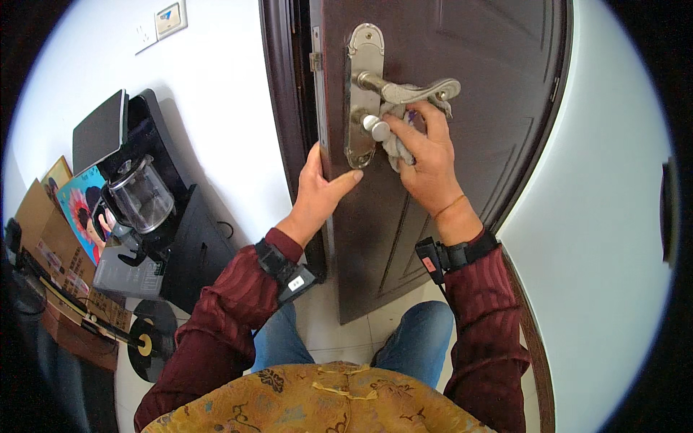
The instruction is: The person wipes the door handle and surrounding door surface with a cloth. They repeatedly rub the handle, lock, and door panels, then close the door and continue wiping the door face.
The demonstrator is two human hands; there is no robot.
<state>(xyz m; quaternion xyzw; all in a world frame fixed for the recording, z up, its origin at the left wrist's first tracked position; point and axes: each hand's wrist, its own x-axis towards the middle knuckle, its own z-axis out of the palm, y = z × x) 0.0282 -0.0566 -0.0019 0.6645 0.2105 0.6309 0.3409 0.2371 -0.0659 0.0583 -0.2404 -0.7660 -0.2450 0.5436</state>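
Observation:
A dark brown door [373, 238] stands ajar in front of me. My left hand [319, 189] holds the door's edge below the latch side, thumb on its face near the foot of the metal handle plate [366, 54]. My right hand [433, 157] grips a crumpled whitish cloth [398, 149] beside the round thumb-turn knob [376, 128], just under the lever handle [417, 92]. Part of the cloth shows behind the lever's tip. Straps with small black devices sit on both wrists.
At the left, a coffee maker with a glass carafe [143, 197] stands on a dark cabinet [200, 249]. Cardboard [65, 254], a colourful picture [81, 211] and a round black base [154, 341] are beside it. White walls flank the door frame [281, 81]; a wall switch [170, 19] is above.

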